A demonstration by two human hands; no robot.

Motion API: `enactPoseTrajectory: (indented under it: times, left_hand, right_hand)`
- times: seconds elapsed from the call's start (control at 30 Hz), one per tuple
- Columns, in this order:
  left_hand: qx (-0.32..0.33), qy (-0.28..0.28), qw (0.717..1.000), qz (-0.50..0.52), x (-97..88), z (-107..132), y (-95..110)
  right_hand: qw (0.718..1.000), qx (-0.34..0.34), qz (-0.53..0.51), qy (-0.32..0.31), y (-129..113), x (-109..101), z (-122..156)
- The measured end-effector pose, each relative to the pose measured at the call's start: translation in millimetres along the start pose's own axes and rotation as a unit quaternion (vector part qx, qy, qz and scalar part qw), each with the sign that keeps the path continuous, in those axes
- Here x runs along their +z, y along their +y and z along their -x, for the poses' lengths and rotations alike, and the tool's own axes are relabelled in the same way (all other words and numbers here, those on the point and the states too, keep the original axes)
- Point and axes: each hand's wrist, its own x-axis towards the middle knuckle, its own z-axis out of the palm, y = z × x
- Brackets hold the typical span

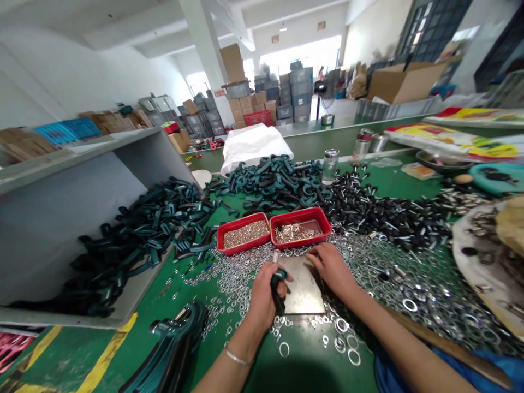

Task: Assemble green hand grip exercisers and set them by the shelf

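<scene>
My left hand is closed round a dark green hook-shaped plastic handle with a short metal bolt sticking out of its top. It holds this over the left edge of a small steel plate lying on the green table. My right hand rests on the plate's far right corner, fingers curled down among loose silver washers; whether it pinches one is hidden. Just beyond the plate stand two red trays, the left tray holding small nuts and the right tray holding metal pieces.
Piles of green handles and black knobs with bolts lie behind the trays. A grey bin on the left spills more handles. A glass jar, a white bag, bowls and stacked boxes stand further back.
</scene>
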Motion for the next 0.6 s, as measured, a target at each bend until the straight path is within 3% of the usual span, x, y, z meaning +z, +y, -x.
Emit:
enactPoseTrajectory:
  times: [0.07, 0.13, 0.3, 0.43, 0.5, 0.57, 0.6]
  left_hand:
    - [0.023, 0.014, 0.999, 0.025, 3.5, -9.8, 5.6]
    - [0.023, -0.005, 0.999, 0.029, 9.3, -16.8, 11.7]
    - [0.038, -0.045, 0.997, 0.039, 24.1, -22.2, 11.0]
    - [0.036, -0.009, 0.998, 0.041, 18.2, -25.3, -5.5]
    - [0.039, 0.028, 0.999, 0.007, 11.7, -28.1, -11.3]
    - [0.056, 0.048, 0.996, -0.044, 6.0, -30.3, -11.6]
    - [0.073, 0.047, 0.993, -0.077, 3.8, -30.7, -10.0]
  right_hand:
    - [0.985, 0.014, 0.171, 0.032, 9.8, -4.7, -7.8]
    - [0.971, 0.025, 0.238, 0.025, 14.6, -3.3, -14.9]
    - [0.966, 0.036, 0.255, 0.03, 10.9, 5.2, -26.6]
    - [0.97, 0.024, 0.239, 0.036, 1.8, -8.4, -20.2]
    - [0.982, 0.008, 0.186, 0.037, -7.5, -15.9, -10.6]
    - [1.0, 0.016, 0.018, 0.017, -20.6, -18.8, 0.5]
    - [0.995, 0.036, -0.096, -0.002, -28.0, -18.3, 5.7]
